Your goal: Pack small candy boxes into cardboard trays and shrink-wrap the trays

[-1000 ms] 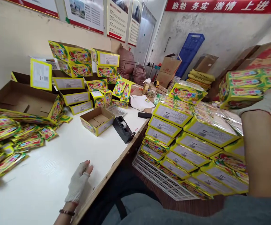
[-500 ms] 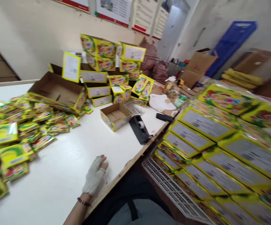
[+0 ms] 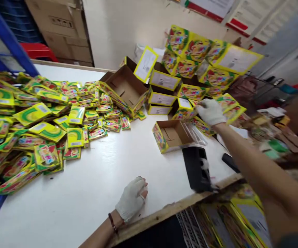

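My left hand (image 3: 132, 199), in a white fingerless glove, rests on the white table (image 3: 87, 193) close to its front edge. Its fingers are loosely bent, thumb apart, with nothing in them. Stretched far forward, my gloved right hand (image 3: 211, 112) is at a group of small yellow cartons (image 3: 184, 109). Its fingertips are bent down at a carton's corner; blur and the hand itself hide whether they grip it. Between my hands lie an open carton (image 3: 173, 136) with bare brown inside and a black tape dispenser (image 3: 198, 168).
Small yellow packs (image 3: 73, 117) are heaped across the left side. A large open carton (image 3: 127, 86) leans behind them, beside stacked yellow cartons (image 3: 187, 57). Clear plastic sleeves (image 3: 197, 134) and a black oblong object (image 3: 230, 162) lie at right. Below the edge, a white crate (image 3: 190, 224) stands near more cartons.
My right hand has come into view and reached to the yellow cartons. The view has swung left, showing more of the pack heap. My left hand still rests on the table.
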Motion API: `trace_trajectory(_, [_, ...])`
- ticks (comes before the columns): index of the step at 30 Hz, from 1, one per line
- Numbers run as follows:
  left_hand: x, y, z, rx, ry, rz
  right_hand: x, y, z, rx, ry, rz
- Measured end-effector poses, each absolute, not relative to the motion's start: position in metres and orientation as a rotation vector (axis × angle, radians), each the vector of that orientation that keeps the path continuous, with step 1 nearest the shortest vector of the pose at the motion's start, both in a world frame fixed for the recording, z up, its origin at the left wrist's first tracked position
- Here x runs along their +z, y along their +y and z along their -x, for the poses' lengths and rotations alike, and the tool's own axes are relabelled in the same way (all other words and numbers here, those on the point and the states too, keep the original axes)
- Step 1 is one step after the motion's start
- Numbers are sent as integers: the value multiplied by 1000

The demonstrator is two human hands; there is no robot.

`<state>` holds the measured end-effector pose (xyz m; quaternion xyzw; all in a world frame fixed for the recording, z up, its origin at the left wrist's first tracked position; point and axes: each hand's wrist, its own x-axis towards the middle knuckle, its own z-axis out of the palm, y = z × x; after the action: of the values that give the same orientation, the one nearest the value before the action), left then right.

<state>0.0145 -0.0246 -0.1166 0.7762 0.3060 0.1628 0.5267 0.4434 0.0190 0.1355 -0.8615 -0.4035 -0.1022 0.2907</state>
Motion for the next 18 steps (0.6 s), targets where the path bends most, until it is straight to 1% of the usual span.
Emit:
trace_trajectory(4, [-113, -29, -13, 329, 723, -1881, 55, 159, -369, -86, -1471, 2099])
trace_trajectory(6, [-114, -31, -14, 291, 726, -1879, 29, 204, -324, 11, -1667, 1970])
trace_trajectory(8, [-116, -34, -14, 271, 723, -1872, 16, 235, -288, 82, -1767, 1964])
trace_trajectory(12, [-121, -38, -15, 243, 695, -1899, 24, 264, -270, 184, -1695, 2168])
trace_trajectory(15, [-120, -39, -18, 234, 678, -1952, 50, 256, -289, 163, -1606, 2119])
trace_trajectory(18, [-117, -38, -22, 217, 659, -1992, 80, 220, -308, 60, -1524, 1986])
